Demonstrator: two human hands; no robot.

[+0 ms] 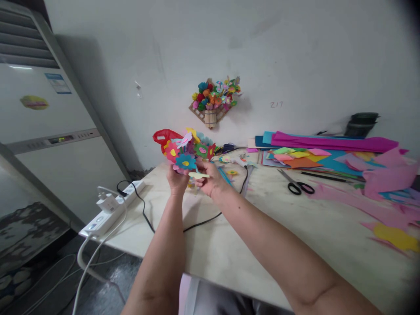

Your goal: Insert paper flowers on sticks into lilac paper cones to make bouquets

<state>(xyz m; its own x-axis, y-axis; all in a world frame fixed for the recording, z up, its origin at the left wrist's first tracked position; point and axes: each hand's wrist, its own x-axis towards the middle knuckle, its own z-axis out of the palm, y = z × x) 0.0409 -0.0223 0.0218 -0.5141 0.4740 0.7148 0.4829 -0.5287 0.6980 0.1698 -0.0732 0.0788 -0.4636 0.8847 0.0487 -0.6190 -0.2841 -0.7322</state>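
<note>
In front of me, above the table, is a bunch of colourful craft flowers (185,161) in pink, blue, red, green and yellow. My left hand (177,180) is closed round its lower part; the stems there are mostly hidden. At the bunch's right side my right hand (211,178) has its fingers bent together on a pale yellow flower (198,175), seen almost edge-on. Whether that flower is joined to the bunch I cannot tell. Behind the bunch shows a red plastic bag (166,136). A glue gun (234,160) with a black cord lies just beyond my right hand.
Black-handled scissors (297,183) and a black pencil (323,176) lie to the right. Stacked coloured sheets (328,142) and pink scraps (354,203) fill the right side. A white power strip (113,210) sits at the left edge. A flower basket (211,117) hangs on the wall.
</note>
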